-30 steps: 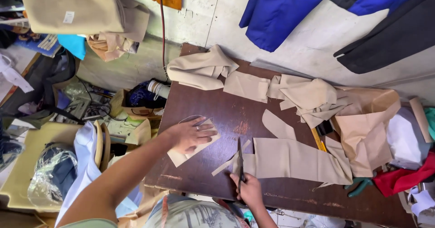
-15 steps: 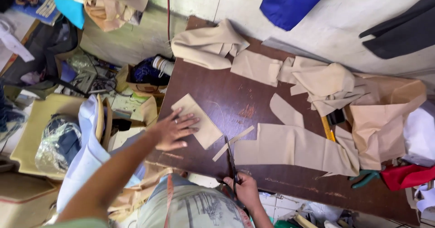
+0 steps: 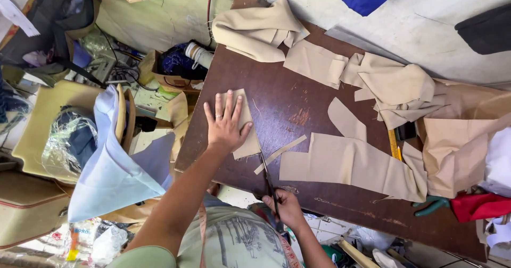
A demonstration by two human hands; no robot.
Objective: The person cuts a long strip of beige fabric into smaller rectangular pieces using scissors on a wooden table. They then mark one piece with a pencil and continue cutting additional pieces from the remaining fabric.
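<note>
My left hand lies flat, fingers spread, on a small beige fabric piece near the left end of the dark brown table. My right hand grips the handles of long dark scissors at the table's near edge, blades pointing up toward that piece. A thin beige strip lies just right of the blades. A long cut beige panel stretches further right.
Several loose beige pieces and a folded bundle crowd the far side. A brown paper pattern and red cloth sit at the right end. A pale blue cloth hangs over a chair at left, above a cluttered floor.
My left hand has slid the small beige piece toward the table's left part and now presses it flat. My right hand keeps the scissors, now close beside that piece.
</note>
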